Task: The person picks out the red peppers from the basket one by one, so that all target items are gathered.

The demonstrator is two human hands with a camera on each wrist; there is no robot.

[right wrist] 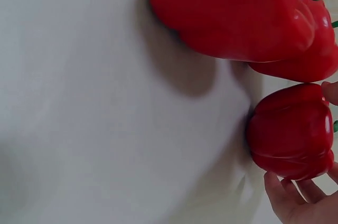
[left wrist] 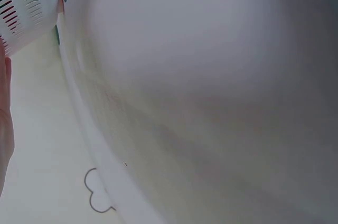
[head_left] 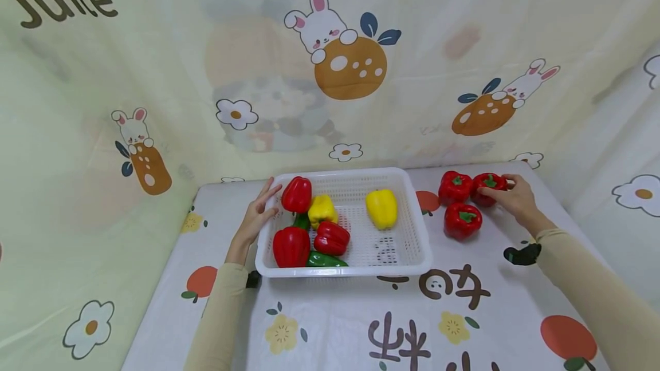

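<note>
My right arm is slanting forward and inward from the lower right, and at its end my right hand [head_left: 521, 202] is grasping a red bell pepper [right wrist: 290, 134] from its outer side. The thumb is pressing the near face while the other fingers are curving round the opposite side, so the pepper is sitting between them, its green stem pointing up. It is standing to the right of the white basket [head_left: 345, 272], close against two other red peppers [head_left: 462, 221]; I cannot tell whether its base is bearing on the tablecloth [head_left: 330, 314]. My left forearm is rising from below, and my left hand [head_left: 252, 219] is resting at the basket's left side, fingers extended and a little apart, grasping nothing, their tips touching the rim. Inside, three red peppers [head_left: 291, 247], a yellow pepper [head_left: 323, 210] and some green vegetables [head_left: 327, 260] are crowding the left half, while another yellow pepper [head_left: 381, 209] is lying apart on the right.
</note>
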